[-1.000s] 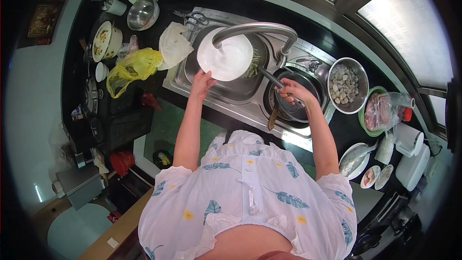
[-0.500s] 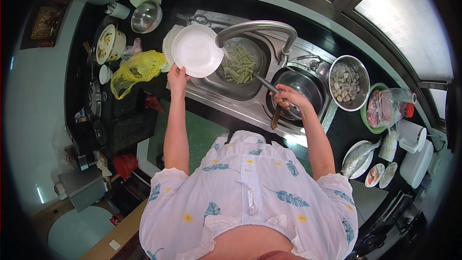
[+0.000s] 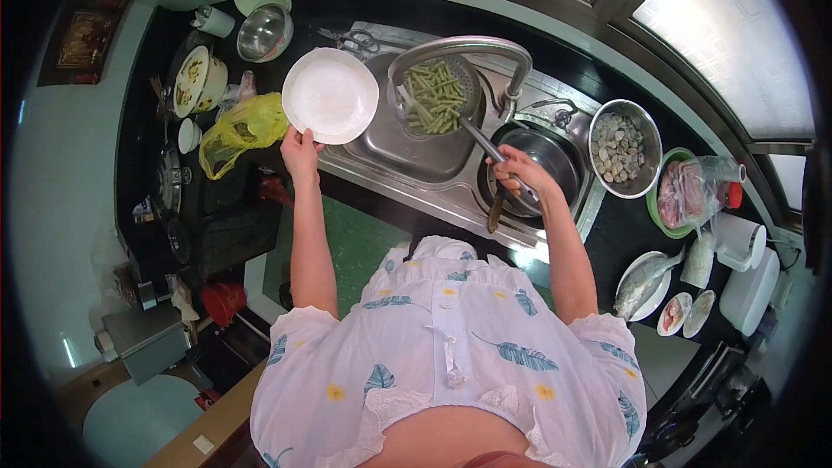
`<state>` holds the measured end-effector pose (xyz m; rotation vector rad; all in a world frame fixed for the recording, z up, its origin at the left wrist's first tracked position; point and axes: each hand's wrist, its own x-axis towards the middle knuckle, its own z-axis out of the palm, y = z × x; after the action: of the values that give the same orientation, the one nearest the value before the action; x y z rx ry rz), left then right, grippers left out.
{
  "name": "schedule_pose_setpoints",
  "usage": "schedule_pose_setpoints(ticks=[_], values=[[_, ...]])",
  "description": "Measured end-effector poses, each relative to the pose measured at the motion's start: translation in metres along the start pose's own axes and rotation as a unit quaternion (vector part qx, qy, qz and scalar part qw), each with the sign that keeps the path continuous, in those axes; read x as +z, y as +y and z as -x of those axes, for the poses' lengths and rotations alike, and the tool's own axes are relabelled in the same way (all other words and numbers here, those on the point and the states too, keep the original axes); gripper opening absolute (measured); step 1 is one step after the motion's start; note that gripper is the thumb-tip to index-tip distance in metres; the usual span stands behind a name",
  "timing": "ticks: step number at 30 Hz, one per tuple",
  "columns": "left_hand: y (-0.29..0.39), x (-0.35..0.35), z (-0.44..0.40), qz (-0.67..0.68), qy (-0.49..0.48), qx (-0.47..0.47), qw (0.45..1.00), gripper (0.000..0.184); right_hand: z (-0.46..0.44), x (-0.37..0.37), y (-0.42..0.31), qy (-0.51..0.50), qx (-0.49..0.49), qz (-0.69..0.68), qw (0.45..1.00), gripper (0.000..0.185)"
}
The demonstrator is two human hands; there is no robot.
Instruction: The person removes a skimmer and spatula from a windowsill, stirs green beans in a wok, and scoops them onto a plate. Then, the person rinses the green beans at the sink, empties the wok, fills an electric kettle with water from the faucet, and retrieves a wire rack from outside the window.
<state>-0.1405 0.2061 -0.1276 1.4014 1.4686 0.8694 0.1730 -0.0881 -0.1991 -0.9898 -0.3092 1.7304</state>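
both arms (image 3: 313, 247) reach forward to the sink (image 3: 386, 143). the strainer (image 3: 469, 89) is under the faucet (image 3: 464, 43), gripped in the curled right hand (image 3: 521, 175); the plate (image 3: 329, 95) is by the sink's left edge, pinched by the left hand (image 3: 302, 156). beans (image 3: 433, 97) lie in the strainer.

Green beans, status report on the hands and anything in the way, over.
Left hand gripping white plate. Right hand gripping strainer handle. Green beans in strainer, over sink basin. Faucet arching across strainer, possible obstacle.

Yellow plastic bag (image 3: 253, 125), clams (image 3: 619, 151), fish (image 3: 643, 283)
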Motion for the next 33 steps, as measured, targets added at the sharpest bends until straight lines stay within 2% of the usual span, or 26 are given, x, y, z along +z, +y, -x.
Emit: schedule_pose_setpoints(ticks=[7,11,19,23,27,33], values=[[0.014,-0.01,0.0,0.009,0.012,-0.005,1.0,0.029,-0.007,0.023,0.002,-0.049,0.028,-0.038,0.998,0.021],[0.011,-0.017,0.002,0.009,0.013,-0.009,1.0,0.028,0.027,0.029,0.005,-0.046,0.028,-0.012,0.998,0.022],[0.004,-0.019,0.004,0.024,0.013,-0.039,0.999,0.029,0.079,0.017,-0.002,0.014,0.009,0.007,1.0,0.021],[0.003,-0.018,0.005,0.028,0.014,-0.041,0.999,0.029,0.059,0.02,-0.015,0.045,0.003,0.009,0.999,0.022],[0.012,-0.02,0.01,0.023,0.018,-0.03,0.999,0.029,0.021,0.022,-0.014,0.012,-0.027,0.005,1.0,0.023],[0.01,-0.031,0.004,0.032,0.037,-0.025,0.999,0.03,0.019,0.045,-0.016,-0.036,-0.003,-0.004,0.999,0.024]])
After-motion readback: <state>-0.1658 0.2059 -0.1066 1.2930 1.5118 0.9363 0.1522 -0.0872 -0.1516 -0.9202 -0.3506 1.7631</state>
